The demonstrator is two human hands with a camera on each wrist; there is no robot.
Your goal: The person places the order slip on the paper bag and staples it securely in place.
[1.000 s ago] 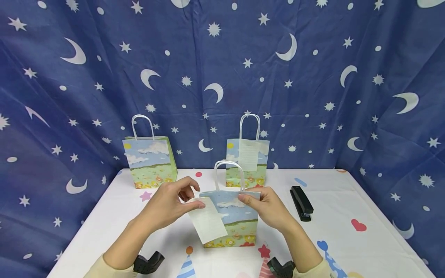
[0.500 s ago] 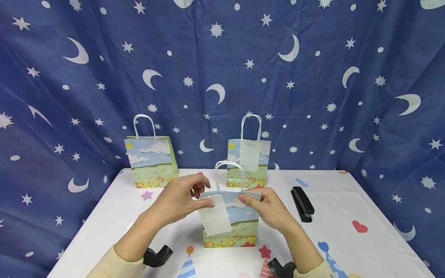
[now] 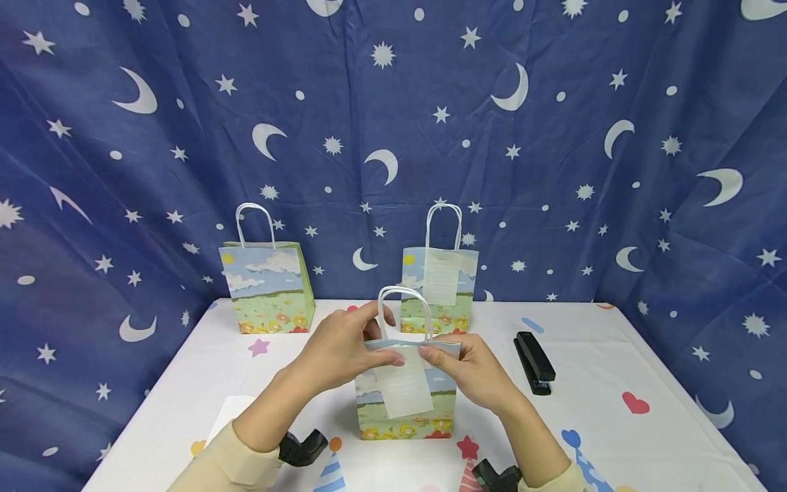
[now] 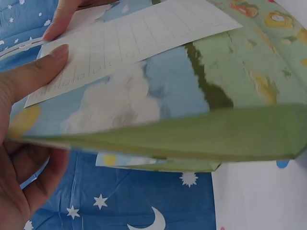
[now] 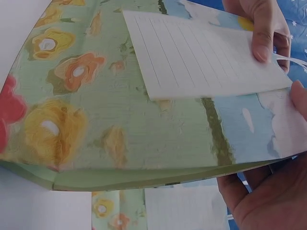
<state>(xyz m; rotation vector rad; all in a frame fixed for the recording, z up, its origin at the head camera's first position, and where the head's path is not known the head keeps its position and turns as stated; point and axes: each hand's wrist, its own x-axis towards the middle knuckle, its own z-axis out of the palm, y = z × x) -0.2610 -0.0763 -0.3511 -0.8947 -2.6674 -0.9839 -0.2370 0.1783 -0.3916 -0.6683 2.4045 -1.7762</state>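
A small paper gift bag [image 3: 443,404] with white twisted handles and a painted meadow stands upright near the front middle of the table. A lined paper slip [image 3: 407,393] lies against its front face, slightly tilted, its top at the bag's rim. My left hand [image 3: 347,350] pinches the slip against the rim, thumb in front and fingers behind, as the left wrist view shows with the ruled slip [image 4: 139,45]. My right hand [image 3: 476,372] grips the bag's rim on the right; its thumb is close to the slip [image 5: 201,60] in the right wrist view.
Two similar bags stand at the back, a plain one [image 3: 270,287] left and one [image 3: 408,316] bearing a lined slip [image 3: 440,280] further right. A black stapler [image 3: 533,362] lies right of my right hand. White paper [image 3: 230,412] shows partly beneath my left forearm.
My left hand has carried the slip rightward from the bag's left edge to the middle of its front, straightening it somewhat. My right hand has kept its hold on the bag.
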